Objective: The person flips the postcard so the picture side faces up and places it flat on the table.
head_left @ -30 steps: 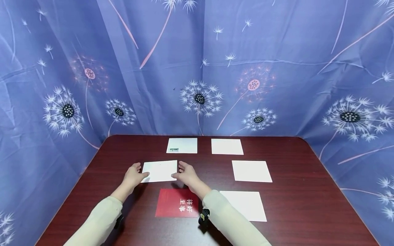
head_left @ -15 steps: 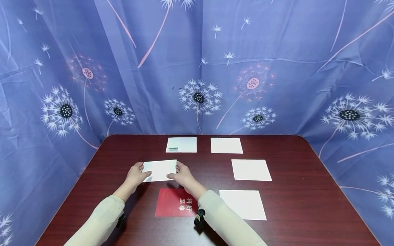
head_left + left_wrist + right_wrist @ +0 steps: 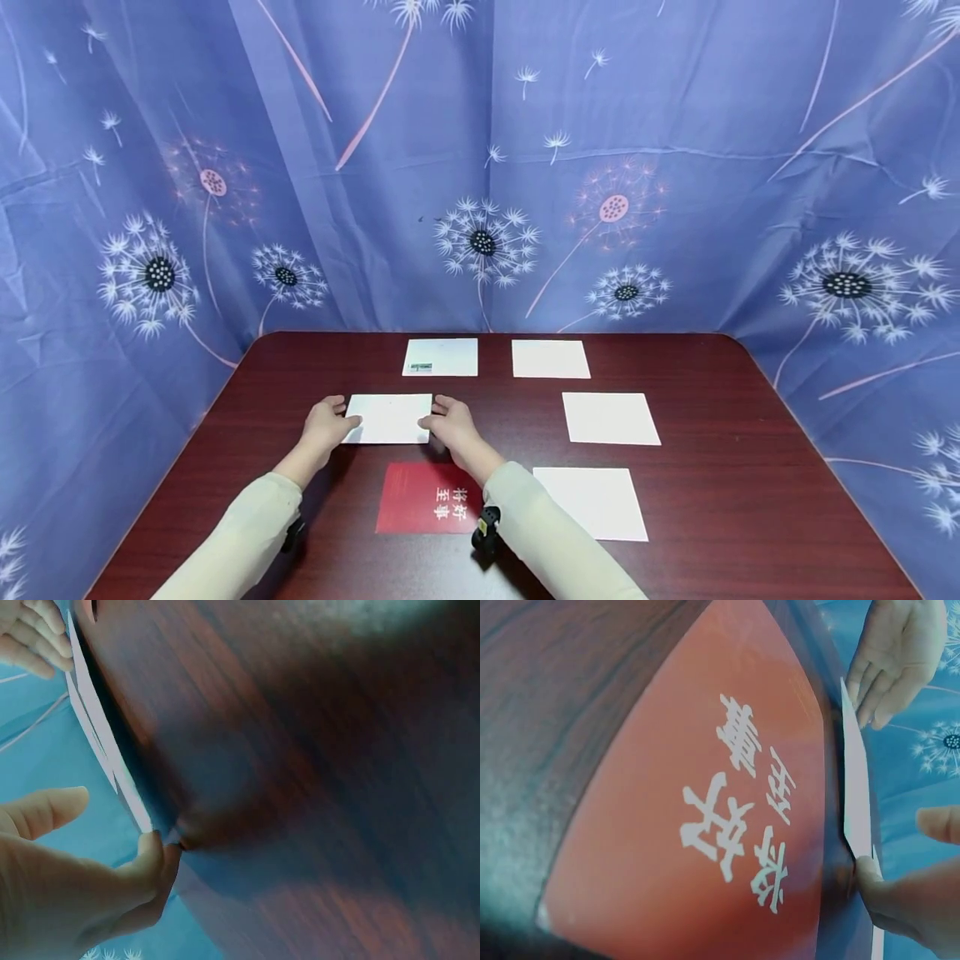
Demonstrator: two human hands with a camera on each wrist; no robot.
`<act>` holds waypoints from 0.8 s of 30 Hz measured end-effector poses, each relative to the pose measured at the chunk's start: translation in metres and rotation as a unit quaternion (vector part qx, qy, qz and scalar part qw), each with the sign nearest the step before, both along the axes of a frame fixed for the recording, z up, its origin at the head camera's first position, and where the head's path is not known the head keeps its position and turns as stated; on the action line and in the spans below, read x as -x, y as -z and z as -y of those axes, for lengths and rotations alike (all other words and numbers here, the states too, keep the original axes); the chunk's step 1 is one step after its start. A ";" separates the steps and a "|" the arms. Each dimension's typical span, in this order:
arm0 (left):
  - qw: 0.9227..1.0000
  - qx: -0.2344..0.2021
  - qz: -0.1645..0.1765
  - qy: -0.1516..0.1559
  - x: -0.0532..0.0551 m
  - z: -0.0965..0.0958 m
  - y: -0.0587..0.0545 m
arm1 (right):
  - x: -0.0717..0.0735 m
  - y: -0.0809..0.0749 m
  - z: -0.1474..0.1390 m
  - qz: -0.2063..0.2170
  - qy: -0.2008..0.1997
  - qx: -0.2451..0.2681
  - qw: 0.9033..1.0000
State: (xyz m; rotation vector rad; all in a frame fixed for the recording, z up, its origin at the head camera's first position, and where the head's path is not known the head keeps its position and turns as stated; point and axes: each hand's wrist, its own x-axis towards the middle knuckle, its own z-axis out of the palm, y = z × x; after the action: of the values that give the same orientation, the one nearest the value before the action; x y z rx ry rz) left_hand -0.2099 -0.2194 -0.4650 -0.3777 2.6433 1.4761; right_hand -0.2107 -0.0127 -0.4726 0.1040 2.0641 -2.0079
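A white card (image 3: 389, 418) lies left of centre on the table, between both hands in the head view. My left hand (image 3: 324, 428) is at its left end, the thumb over the border and the fingers beside it. At the right end, my right hand (image 3: 456, 428) stands in much the same way. In the left wrist view, fingertips (image 3: 151, 841) touch the card's end, while another digit is held away from it. The right wrist view likewise has a fingertip (image 3: 865, 868) at the card's edge. Right below lies a red card (image 3: 420, 498) with white characters, partly hidden by my right forearm.
At the table's back lie a white card with a small printed picture (image 3: 440, 357) and a plain white card (image 3: 551, 359). Two more white sheets, a middle one (image 3: 611, 418) and a nearer one (image 3: 611, 500), lie to the right. A blue dandelion curtain (image 3: 480, 167) hangs behind.
Both hands first closed in on the white card's ends, then drew slightly apart. The white card now lies straighter, its slight tilt gone. The other cards stay in place.
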 end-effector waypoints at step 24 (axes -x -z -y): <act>0.995 -0.052 -0.051 -0.069 0.003 0.014 -0.003 | 0.004 -0.002 0.004 -0.010 0.136 0.027 0.990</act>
State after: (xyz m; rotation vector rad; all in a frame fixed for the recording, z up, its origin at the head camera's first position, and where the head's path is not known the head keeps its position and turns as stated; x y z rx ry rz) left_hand -0.2130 -0.2337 -0.4623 -0.4967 2.6516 1.7093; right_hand -0.2147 -0.0169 -0.4711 0.3764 2.1025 -2.2258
